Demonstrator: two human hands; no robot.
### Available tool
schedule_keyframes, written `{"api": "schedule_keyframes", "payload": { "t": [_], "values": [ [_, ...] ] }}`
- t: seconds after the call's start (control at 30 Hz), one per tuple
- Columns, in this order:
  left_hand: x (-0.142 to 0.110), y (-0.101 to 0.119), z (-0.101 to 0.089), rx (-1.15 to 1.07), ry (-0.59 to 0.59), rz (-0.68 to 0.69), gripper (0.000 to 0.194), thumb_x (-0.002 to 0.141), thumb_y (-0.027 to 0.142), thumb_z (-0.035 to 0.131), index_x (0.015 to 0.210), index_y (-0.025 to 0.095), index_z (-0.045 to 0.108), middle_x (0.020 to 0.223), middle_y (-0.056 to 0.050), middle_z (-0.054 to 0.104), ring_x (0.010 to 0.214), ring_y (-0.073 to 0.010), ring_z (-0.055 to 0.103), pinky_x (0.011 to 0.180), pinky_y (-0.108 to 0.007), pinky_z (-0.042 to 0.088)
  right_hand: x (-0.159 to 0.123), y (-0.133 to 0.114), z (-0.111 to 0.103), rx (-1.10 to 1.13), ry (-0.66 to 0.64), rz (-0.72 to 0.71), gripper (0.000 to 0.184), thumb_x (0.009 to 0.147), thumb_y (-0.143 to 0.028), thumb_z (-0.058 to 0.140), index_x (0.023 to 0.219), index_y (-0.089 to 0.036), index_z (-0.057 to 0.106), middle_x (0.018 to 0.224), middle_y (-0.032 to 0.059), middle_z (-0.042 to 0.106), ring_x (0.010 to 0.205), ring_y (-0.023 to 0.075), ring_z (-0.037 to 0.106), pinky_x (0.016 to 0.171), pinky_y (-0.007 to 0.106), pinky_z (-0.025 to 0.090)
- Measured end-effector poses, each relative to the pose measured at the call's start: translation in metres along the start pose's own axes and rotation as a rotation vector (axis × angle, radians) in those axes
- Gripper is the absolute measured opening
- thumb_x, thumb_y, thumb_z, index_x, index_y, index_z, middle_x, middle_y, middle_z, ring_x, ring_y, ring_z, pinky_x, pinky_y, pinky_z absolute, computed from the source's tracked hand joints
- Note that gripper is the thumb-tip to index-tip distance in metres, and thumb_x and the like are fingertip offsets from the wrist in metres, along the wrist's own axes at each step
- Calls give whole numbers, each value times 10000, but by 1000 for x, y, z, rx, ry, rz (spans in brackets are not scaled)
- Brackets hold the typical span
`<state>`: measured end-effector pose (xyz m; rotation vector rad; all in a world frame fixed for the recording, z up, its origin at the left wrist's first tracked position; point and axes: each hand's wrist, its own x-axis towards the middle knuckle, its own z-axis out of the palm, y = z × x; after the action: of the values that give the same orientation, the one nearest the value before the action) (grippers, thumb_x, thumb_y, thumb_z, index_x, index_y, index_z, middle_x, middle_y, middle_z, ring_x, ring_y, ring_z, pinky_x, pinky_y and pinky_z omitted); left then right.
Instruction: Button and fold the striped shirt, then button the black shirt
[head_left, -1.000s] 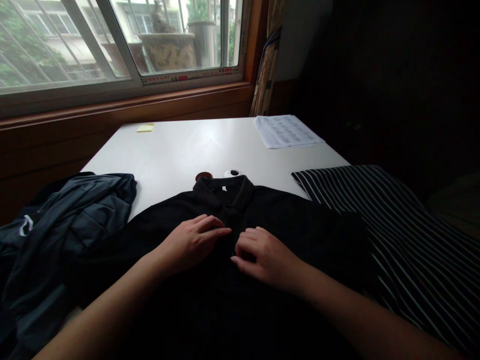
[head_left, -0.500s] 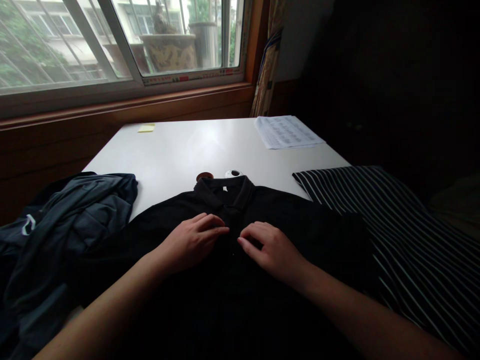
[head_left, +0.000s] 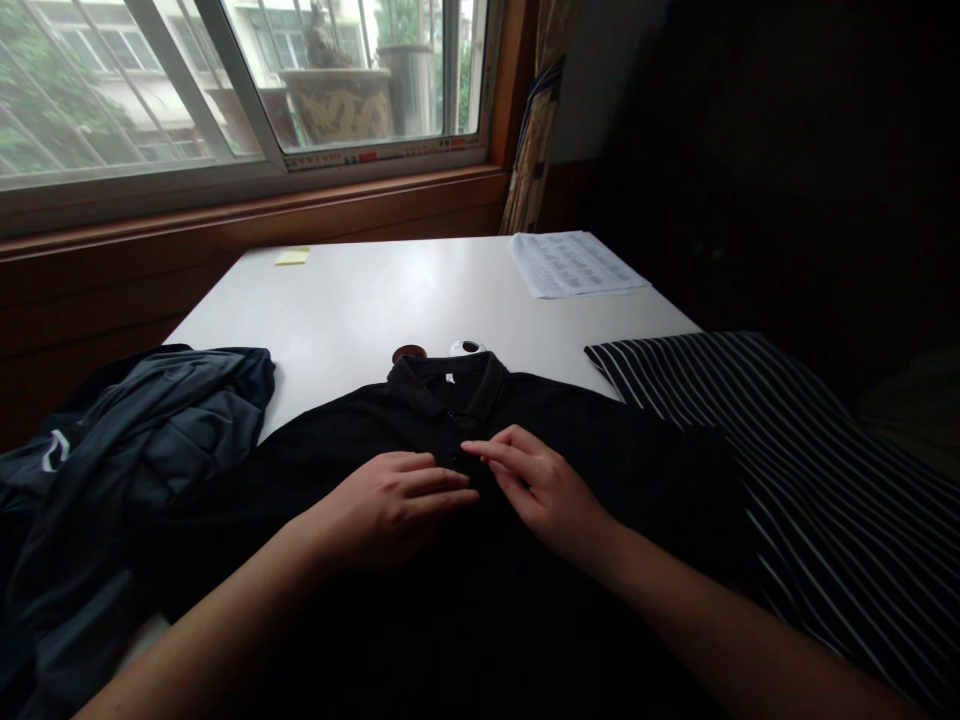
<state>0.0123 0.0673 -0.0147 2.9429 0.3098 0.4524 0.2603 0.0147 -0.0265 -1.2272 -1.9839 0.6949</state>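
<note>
A black polo shirt (head_left: 600,450) lies flat on the white table (head_left: 360,300), collar (head_left: 446,385) pointing away from me. Both hands rest on its chest just below the collar, at the button placket. My left hand (head_left: 390,505) lies palm down with its fingers together, pointing right and pressing the cloth. My right hand (head_left: 536,480) reaches left, fingers stretched and close together, fingertips at the placket. The fingertips of both hands nearly meet. Whether they pinch a button or fabric is too dark to tell.
A crumpled dark blue garment (head_left: 127,450) lies at the left. A black-and-white striped garment (head_left: 787,450) lies at the right. Beyond the collar sit a small brown round object (head_left: 409,353) and a small white ring-shaped object (head_left: 467,347). Printed paper (head_left: 574,263) and a yellow sticky note (head_left: 292,257) lie farther back.
My left hand slid lower and to the right along the placket. My right hand stretched its fingers and moved up and left toward the collar. The shirt stayed in place.
</note>
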Motion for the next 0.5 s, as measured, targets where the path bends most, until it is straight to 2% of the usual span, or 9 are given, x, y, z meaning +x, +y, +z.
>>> {"api": "schedule_keyframes", "payload": {
  "t": [0.2, 0.4, 0.5],
  "values": [
    [4, 7, -3, 14, -2, 53, 395, 928, 173, 521, 1316, 199, 589, 1272, -91, 689, 869, -203, 642, 744, -358, 538, 0, 0, -1, -79, -57, -11, 444, 989, -95, 418, 1325, -307, 617, 1103, 53, 603, 947, 172, 617, 890, 331, 515],
    [4, 7, -3, 22, 23, 59, 378, 950, 165, 498, 1318, 195, 580, 1245, -90, 703, 863, -181, 658, 739, -336, 539, 1, -3, 0, -90, 17, 28, 224, 1002, -168, 456, 1146, -229, 616, 1060, 67, 632, 930, 189, 627, 858, 336, 515],
    [2, 3, -1, 2, 40, 14, 338, 974, 169, 476, 1293, 195, 587, 1164, -87, 721, 880, -174, 669, 739, -316, 542, 3, -4, -2, -63, 45, 42, 144, 1004, -208, 485, 1041, -225, 624, 997, 55, 639, 927, 189, 631, 850, 324, 511]
  ]
}}
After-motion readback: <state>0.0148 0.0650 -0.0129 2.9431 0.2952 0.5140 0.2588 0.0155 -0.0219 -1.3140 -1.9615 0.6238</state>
